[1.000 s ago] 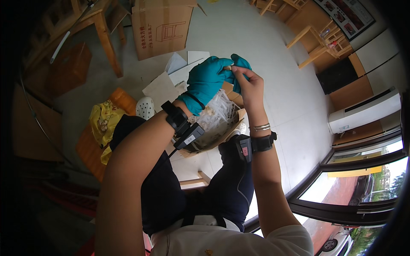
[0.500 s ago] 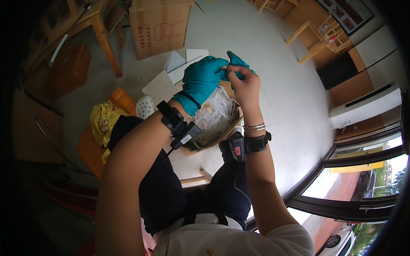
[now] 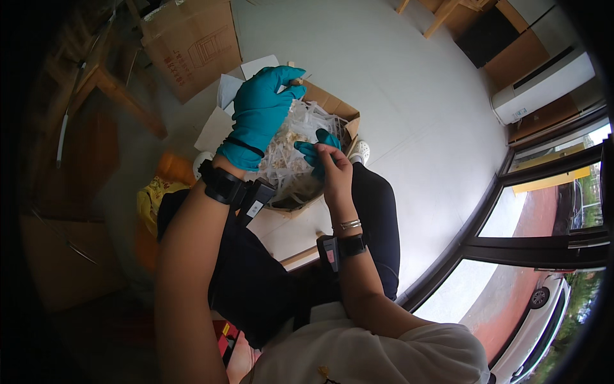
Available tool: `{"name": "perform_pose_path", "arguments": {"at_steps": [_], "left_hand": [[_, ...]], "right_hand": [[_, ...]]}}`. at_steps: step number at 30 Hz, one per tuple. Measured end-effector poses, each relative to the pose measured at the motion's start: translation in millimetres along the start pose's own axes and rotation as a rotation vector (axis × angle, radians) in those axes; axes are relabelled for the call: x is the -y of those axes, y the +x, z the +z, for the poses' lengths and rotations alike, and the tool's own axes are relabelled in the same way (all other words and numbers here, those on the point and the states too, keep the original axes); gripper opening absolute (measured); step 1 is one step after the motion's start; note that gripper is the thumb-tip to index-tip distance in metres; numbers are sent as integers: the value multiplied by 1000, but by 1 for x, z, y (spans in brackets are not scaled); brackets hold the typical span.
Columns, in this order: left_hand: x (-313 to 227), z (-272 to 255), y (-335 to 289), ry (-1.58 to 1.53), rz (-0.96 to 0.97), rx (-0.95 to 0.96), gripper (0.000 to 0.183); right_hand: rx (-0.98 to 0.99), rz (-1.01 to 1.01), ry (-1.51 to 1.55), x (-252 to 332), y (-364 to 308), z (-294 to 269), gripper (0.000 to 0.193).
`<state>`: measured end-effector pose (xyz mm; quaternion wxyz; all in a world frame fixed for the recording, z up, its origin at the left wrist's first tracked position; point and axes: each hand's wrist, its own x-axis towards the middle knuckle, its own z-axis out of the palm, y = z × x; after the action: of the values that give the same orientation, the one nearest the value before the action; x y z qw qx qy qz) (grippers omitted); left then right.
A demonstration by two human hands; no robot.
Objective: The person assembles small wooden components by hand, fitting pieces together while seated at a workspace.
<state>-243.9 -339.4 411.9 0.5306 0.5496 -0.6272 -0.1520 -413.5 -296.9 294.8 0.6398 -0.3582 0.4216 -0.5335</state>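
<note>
My left hand (image 3: 261,109) wears a teal rubber glove and is raised over the far left side of an open cardboard box (image 3: 332,101). Its fingers are curled, and a small tan bit shows at their tips; I cannot tell whether that is a fingertip or an object. My right hand (image 3: 337,168) is bare and pinches a loose teal glove (image 3: 311,152), which hangs limp over the near right part of the box. The hands are apart. Translucent white plastic strips (image 3: 288,144) fill the box.
A large closed carton (image 3: 192,51) stands at the far left beside a wooden table leg (image 3: 131,105). Left of my knee lies a yellow plastic bag (image 3: 150,198). A white air conditioner (image 3: 543,86) and glass doors (image 3: 537,211) are on the right.
My hands were together at the second glove; now they are apart. My right hand has come down and nearer with the glove, while my left moved left. The view has also shifted.
</note>
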Motion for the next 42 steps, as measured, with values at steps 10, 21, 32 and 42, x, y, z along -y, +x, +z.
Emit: {"name": "perform_pose_path", "arguments": {"at_steps": [10, 21, 32, 42], "left_hand": [[1, 10, 0, -418, -159, 120, 28], [12, -6, 4, -150, -100, 162, 27], [4, -16, 8, -55, -131, 179, 29], [-8, -7, 8, 291, -42, 170, 26]], "right_hand": [[-33, 57, -418, -19, -47, -55, 17], [439, -358, -601, 117, 59, 50, 25], [540, -471, -820, 131, 64, 63, 21], [457, -813, -1027, 128, 68, 62, 13]]}}
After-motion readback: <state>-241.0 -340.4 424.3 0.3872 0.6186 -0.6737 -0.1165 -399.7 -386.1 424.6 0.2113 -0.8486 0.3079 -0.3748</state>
